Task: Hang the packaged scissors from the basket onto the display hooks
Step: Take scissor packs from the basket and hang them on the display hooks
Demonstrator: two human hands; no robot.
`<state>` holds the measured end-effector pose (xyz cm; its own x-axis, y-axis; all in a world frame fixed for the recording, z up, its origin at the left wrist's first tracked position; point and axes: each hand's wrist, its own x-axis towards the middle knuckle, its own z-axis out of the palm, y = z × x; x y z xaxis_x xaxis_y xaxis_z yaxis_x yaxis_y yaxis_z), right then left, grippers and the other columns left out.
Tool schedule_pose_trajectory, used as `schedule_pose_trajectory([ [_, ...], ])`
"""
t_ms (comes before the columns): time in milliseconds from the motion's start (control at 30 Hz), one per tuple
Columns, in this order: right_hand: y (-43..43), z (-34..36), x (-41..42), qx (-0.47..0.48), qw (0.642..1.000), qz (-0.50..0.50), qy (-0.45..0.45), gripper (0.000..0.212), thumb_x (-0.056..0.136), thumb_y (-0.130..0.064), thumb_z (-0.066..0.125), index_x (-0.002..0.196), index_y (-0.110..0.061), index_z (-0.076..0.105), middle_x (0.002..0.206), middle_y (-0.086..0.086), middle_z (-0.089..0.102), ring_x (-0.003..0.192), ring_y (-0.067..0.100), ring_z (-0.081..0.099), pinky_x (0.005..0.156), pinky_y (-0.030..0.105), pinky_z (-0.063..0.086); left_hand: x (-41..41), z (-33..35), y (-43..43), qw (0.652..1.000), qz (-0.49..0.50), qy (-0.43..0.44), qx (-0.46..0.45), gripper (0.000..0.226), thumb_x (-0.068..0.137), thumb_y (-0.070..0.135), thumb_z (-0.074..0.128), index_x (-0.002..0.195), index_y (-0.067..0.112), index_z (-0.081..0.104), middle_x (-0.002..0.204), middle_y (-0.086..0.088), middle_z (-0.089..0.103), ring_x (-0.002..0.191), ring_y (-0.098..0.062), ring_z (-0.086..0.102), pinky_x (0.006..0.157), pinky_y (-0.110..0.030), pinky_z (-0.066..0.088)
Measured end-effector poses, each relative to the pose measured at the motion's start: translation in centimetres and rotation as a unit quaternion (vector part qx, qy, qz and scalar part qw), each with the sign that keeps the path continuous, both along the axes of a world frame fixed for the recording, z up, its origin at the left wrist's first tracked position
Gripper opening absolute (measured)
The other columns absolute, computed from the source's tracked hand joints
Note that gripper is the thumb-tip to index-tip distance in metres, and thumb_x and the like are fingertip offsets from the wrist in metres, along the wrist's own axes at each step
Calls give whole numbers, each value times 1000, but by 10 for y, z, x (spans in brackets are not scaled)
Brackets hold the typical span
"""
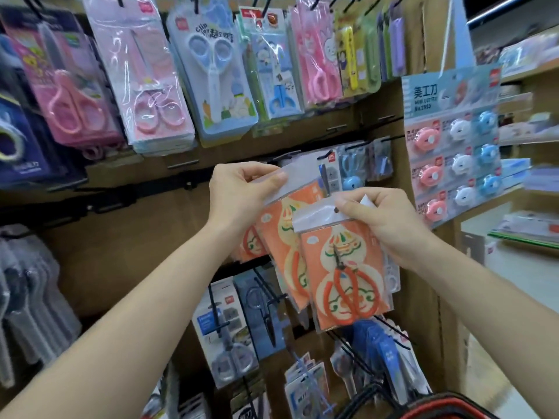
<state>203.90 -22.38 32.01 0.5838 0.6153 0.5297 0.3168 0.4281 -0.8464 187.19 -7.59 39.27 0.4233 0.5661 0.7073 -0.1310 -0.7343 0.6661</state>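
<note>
Brown display board [121,237] is being loaded via black hooks [183,164]: pink scissor packs [75,98] and a blue scissor pack [216,77] are being hung up top, grey packs [225,331] lower down, a cutter card [453,146] at the right edge.

The front pack [341,285], pinched in my right hand [390,219], has an orange card printed with a cream gourd swirled in green and red. Its scissors [351,294] have orange handles. The back pack [278,237], pinched in my left hand [242,192], shows the same orange and cream print under a whitish strip. Above my grip hang pink scissors [75,110] and pale blue scissors [211,65]. To the right are pink, white and blue cutters [461,163]. Below, the basket [447,403] rim is red.
</note>
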Motion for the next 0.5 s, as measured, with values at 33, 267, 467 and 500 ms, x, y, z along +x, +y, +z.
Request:
schedule_pose_trajectory([
  [33, 3, 2, -1, 1, 1000, 5, -9, 12, 93, -18, 74, 90, -8, 80, 110, 0, 78, 103, 18, 75, 89, 42, 63, 2, 1, 1, 1000, 5, 6, -6, 12, 83, 25, 88, 76, 32, 81, 75, 11, 78, 81, -7, 72, 83, -36, 60],
  [267, 24, 13, -8, -25, 998, -6, -60, 15, 95, -22, 73, 87, -11, 79, 103, 4, 78, 96, 18, 75, 90, 42, 62, 1, 9, 3, 983, -39, 74, -164, 6, 91, 21, 79, 89, 18, 83, 102, -8, 79, 107, -29, 73, 100, -51, 57],
  [467, 35, 15, -8, -39, 997, -1, -65, 18, 96, -21, 72, 79, -17, 76, 88, 6, 78, 84, 21, 76, 79, 36, 63, -5, 6, 5, 984, -73, 68, -146, 12, 98, 15, 70, 93, 18, 80, 86, -1, 80, 79, -17, 76, 68, -30, 62],
  [500, 37, 14, -7, -41, 997, -7, -70, 19, 96, -22, 73, 78, -18, 76, 85, 3, 77, 85, 21, 76, 80, 36, 62, -5, 3, 9, 991, -53, 58, -113, 12, 97, 15, 71, 94, 21, 80, 90, 1, 80, 83, -16, 76, 71, -30, 62],
])
